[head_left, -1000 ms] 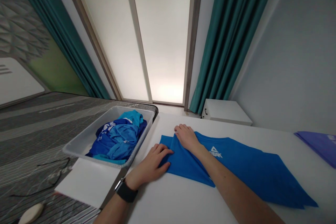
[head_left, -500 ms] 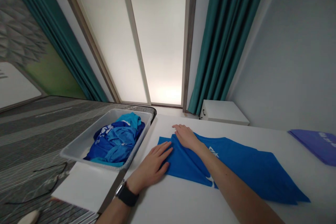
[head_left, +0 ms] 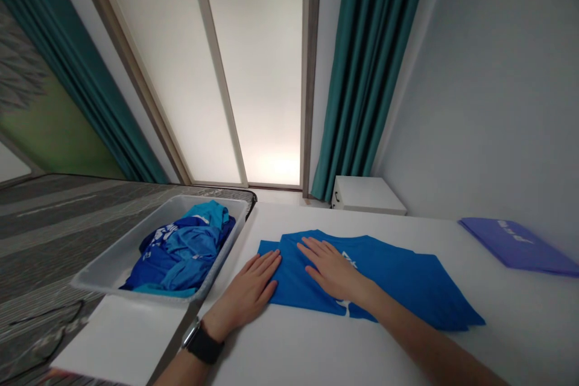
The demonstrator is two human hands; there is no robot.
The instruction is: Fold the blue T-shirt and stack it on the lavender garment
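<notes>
Blue shirt is lying on the tabletop, looking partly folded. Left hand is resting on its left end, right hand lying flat farther in; fingers are extending nearly straight, gripping nothing. Cloth is looking light, limp, likely slick; outer edges are seeming the surest hold.

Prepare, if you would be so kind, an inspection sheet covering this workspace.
Surface: smooth white tabletop, partly covered.
Working items: bright blue fabric shirt with white print, spread out, left part apparently folded; translucent plastic bin holding crumpled blue clothes.
Clutter: folded purple cloth with white lettering, at right; flat white rectangular panel near the bin.
Hands: left hand, black wristwatch on its wrist, touching the shirt's left edge; right hand lying open on the shirt.
Cables: thin black line at left, possibly a cord.
Surroundings: teal fabric curtains, frosted sliding doors, white box-shaped cabinet.
</notes>
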